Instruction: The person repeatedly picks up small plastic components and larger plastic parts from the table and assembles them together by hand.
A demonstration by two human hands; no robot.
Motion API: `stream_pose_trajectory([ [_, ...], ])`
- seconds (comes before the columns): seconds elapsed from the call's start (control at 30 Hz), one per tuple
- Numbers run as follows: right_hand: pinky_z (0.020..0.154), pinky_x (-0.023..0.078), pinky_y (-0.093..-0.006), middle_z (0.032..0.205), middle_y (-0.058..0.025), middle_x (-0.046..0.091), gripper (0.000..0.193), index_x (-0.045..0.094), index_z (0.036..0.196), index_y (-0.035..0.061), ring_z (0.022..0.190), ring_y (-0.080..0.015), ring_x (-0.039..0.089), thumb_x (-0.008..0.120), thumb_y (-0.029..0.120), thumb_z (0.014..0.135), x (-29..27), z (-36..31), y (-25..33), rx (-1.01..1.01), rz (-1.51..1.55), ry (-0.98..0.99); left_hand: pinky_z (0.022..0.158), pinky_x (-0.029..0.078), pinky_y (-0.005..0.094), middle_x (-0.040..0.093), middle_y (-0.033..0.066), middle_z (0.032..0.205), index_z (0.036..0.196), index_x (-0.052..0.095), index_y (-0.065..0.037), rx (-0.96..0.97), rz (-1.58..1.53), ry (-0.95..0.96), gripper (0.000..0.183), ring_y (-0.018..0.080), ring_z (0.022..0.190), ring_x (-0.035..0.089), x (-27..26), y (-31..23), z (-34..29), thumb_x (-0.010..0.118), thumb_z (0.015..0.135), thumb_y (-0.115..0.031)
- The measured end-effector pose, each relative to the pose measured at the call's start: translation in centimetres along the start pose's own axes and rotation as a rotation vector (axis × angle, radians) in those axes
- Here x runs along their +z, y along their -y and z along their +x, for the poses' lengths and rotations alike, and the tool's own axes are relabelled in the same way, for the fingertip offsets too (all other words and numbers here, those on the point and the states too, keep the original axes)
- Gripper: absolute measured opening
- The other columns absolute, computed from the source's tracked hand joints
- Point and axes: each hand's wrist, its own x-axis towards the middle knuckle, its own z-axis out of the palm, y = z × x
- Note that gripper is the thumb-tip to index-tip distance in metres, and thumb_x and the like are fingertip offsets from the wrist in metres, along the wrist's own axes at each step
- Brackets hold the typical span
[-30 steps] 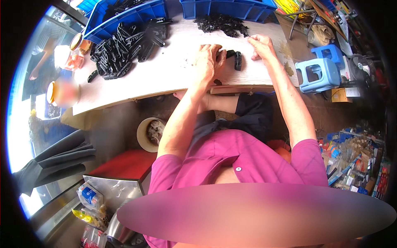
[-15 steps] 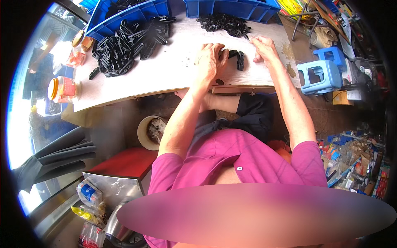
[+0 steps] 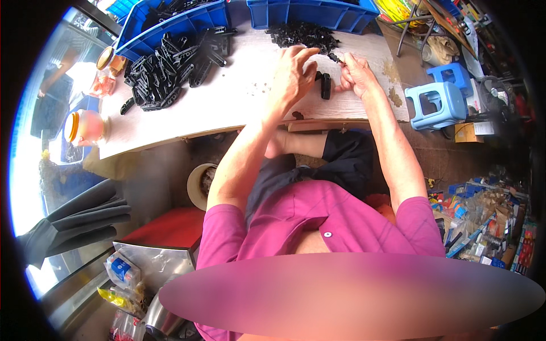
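My left hand (image 3: 291, 77) is above the table, its fingers bent and thumb apart, with nothing seen between them. My right hand (image 3: 357, 75) is closed in a pinch at thumb and forefinger around a small black plastic part (image 3: 334, 57), just in front of a heap of small black parts (image 3: 301, 37). Between my hands, a narrow black plastic piece (image 3: 326, 87) rests on the table, partly screened by my left hand. Farther left lies a big pile of long black plastic pieces (image 3: 162, 77).
Two blue bins (image 3: 179, 28) (image 3: 313, 18) line the table's far side. Orange-lidded jars (image 3: 85, 128) stand at the left edge. Light blue stools (image 3: 438, 106) are on the right. A pale bucket (image 3: 197, 187) sits on the floor under the table (image 3: 227, 102).
My left hand has lifted off the black piece and moved away toward the far side, its fingers opening. My right hand has shifted slightly left and nearer, its pinch still closed.
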Motion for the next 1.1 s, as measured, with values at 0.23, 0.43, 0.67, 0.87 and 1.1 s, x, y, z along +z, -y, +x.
stream_pose_trajectory([
  [0.23,0.046,0.054,-0.041,0.046,0.0017,0.037,0.034,0.05,0.083,0.0083,0.038,-0.0126,0.043,0.049,0.039,0.096,1.7,0.2,-0.3,0.0,0.008,0.098,0.094,0.046,0.0418,0.066,0.0069,0.109,0.107,0.069,-0.019,0.104,0.195,0.248,0.029,0.0318,0.107,0.056,2.0,1.7,2.3,0.069,0.078,-0.02],
  [0.43,0.037,0.051,-0.0362,0.046,0.0014,0.037,0.038,0.048,0.071,0.0098,0.035,-0.0121,0.043,0.05,0.037,0.096,1.5,0.2,0.1,-0.004,-0.049,0.06,0.088,0.047,0.0436,0.068,0.0095,0.095,0.095,0.068,-0.01,0.158,0.12,0.195,0.029,0.0324,0.097,0.059,3.1,2.0,2.6,0.07,0.066,-0.015],
  [0.67,0.036,0.047,-0.0358,0.043,0.0019,0.032,0.042,0.043,0.063,0.0135,0.034,-0.0123,0.038,0.051,0.04,0.095,2.6,0.4,-0.1,0.032,-0.069,0.038,0.083,0.043,0.0433,0.064,0.0043,0.094,0.091,0.072,-0.018,0.136,0.184,-0.061,0.03,0.0281,0.098,0.054,2.7,2.4,1.3,0.068,0.062,-0.015],
  [0.87,0.036,0.047,-0.0347,0.044,0.0027,0.03,0.04,0.046,0.067,0.0133,0.035,-0.0115,0.035,0.051,0.042,0.095,3.2,0.0,0.1,0.027,-0.052,-0.05,0.091,0.042,0.0432,0.068,0.0013,0.095,0.092,0.071,-0.017,0.201,0.217,0.072,0.021,0.0257,0.104,0.057,2.4,1.9,1.1,0.071,0.072,-0.026],
  [1.1,0.035,0.048,-0.0349,0.045,0.0015,0.033,0.039,0.049,0.071,0.0108,0.036,-0.0131,0.039,0.053,0.042,0.094,2.1,0.5,-0.9,-0.031,-0.036,-0.025,0.076,0.052,0.0402,0.068,0.0102,0.082,0.086,0.069,-0.009,0.116,-0.086,0.194,0.012,0.0297,0.085,0.064,1.7,1.2,1.8,0.069,0.078,-0.017],
])
